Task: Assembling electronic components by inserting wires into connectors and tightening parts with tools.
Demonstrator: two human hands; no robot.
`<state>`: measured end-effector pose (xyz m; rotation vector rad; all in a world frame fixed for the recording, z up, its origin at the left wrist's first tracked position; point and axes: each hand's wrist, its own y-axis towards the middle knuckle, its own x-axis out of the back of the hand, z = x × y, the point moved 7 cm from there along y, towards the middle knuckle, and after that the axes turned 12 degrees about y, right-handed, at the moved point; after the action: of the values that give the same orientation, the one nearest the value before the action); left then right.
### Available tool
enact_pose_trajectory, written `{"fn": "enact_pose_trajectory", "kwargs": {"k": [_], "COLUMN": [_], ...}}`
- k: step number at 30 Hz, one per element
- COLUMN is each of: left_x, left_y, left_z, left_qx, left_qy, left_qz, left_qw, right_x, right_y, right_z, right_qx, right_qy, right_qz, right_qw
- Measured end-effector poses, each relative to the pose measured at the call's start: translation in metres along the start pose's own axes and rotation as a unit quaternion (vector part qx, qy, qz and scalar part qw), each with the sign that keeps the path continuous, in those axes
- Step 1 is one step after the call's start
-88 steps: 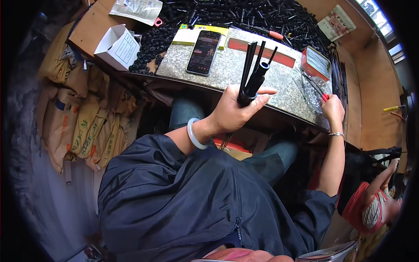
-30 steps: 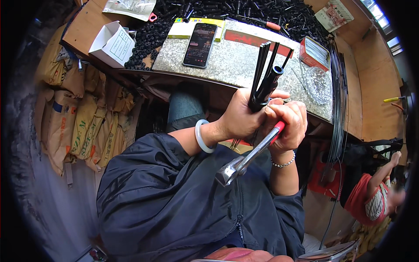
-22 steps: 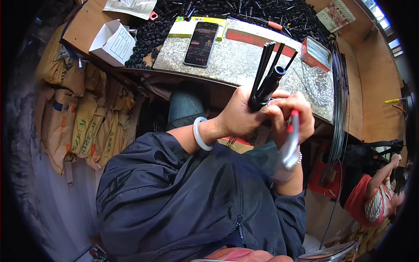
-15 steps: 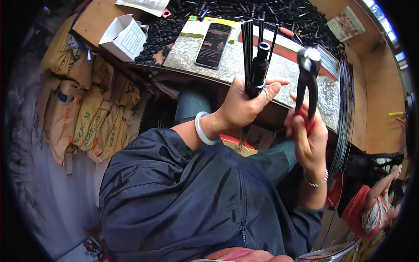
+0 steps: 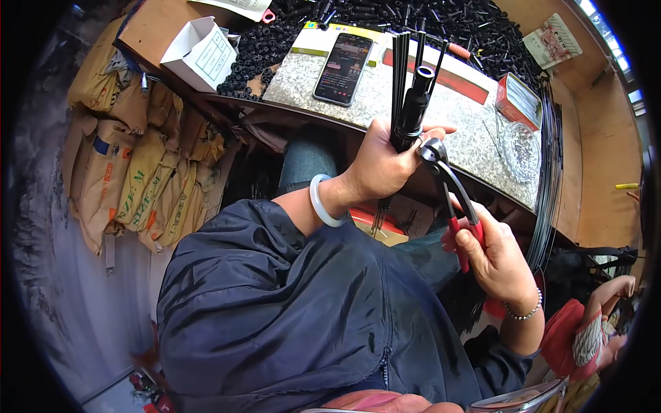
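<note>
My left hand [image 5: 383, 162] is closed around a black tube [image 5: 414, 103] with a ring near its lower end. Several thin black rods [image 5: 399, 79] stand up beside the tube in the same grip, and their lower ends show under the hand. My right hand [image 5: 497, 256] grips the red handles of a pair of pincers [image 5: 435, 149]. The dark, rounded jaws are right beside my left thumb, just below the ring. Whether they bite on anything is too small to tell.
On the speckled tabletop lie a phone [image 5: 343, 69], a red-edged box of thin pieces [image 5: 520, 102] and crumpled clear plastic [image 5: 516, 153]. Behind them is a heap of black parts [image 5: 441, 20]. A white carton [image 5: 203, 58] stands left; long rods [image 5: 553, 158] hang over the right edge. Another person [image 5: 578, 337] sits right.
My right hand has come down, and the pincers have swung left and down from upright to my left thumb. My left hand still holds the tube and rods in nearly the same place.
</note>
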<state>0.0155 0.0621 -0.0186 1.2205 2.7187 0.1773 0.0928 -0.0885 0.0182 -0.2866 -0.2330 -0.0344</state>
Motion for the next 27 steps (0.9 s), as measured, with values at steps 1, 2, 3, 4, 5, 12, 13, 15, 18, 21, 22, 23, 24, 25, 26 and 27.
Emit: {"fn": "enact_pose_trajectory", "kwargs": {"k": [1,2,3,4,5,12,13,15,18,21,22,23,24,25,26,27], "left_x": [-0.001,-0.002,-0.003,-0.004,-0.004,-0.001,0.001,0.002,-0.002,0.0,0.001,0.001,0.002,0.002,0.001,0.002], "left_y": [0.0,0.0,0.0,-0.001,-0.002,-0.002,-0.002,0.001,0.006,0.005,0.005,0.005,0.006,0.006,0.006,0.007], "left_z": [0.0,0.001,0.001,0.001,0.001,-0.004,-0.009,-0.008,-0.005,-0.004,-0.004,-0.004,-0.002,-0.007,-0.011,-0.013], "left_qx": [0.001,0.002,0.004,0.005,0.005,-0.09,-0.115,-0.085,-0.031,0.006,-0.016,-0.038,-0.038,-0.078,-0.118,-0.117], "left_qy": [0.005,0.006,0.001,-0.004,-0.005,0.086,0.125,0.082,0.011,0.016,0.03,0.043,0.042,0.086,0.13,0.13], "left_qz": [0.003,0.003,0.012,0.02,0.02,0.004,-0.001,0.01,0.017,0.021,0.018,0.015,0.015,0.02,0.026,0.026], "left_qw": [1.0,1.0,1.0,1.0,1.0,0.992,0.986,0.993,0.999,1.0,0.999,0.998,0.998,0.993,0.984,0.984], "right_x": [0.001,0.003,0.005,0.004,0.004,0.0,-0.001,-0.005,-0.007,-0.003,-0.001,0.001,0.004,0.007,0.007,0.006], "right_y": [0.0,0.0,0.0,0.0,-0.001,-0.003,-0.001,0.001,0.008,0.01,0.009,0.007,0.006,0.003,0.002,0.003], "right_z": [0.004,0.007,0.009,0.011,0.012,-0.006,-0.005,-0.015,-0.015,-0.009,-0.003,0.0,0.001,0.005,0.012,0.014], "right_qx": [0.0,-0.009,-0.018,-0.014,-0.015,-0.085,-0.055,-0.089,0.088,-0.001,-0.032,-0.033,-0.027,-0.022,-0.04,-0.041], "right_qy": [0.001,-0.006,-0.014,-0.045,-0.046,0.011,0.021,0.032,0.038,0.032,0.026,0.026,-0.026,-0.077,-0.091,-0.091], "right_qz": [0.0,-0.003,-0.005,0.009,0.009,-0.005,-0.011,0.001,-0.03,-0.03,-0.036,-0.036,-0.043,-0.051,-0.061,-0.061], "right_qw": [1.0,1.0,1.0,0.999,0.999,0.996,0.998,0.996,0.995,0.999,0.998,0.998,0.998,0.996,0.993,0.993]}}
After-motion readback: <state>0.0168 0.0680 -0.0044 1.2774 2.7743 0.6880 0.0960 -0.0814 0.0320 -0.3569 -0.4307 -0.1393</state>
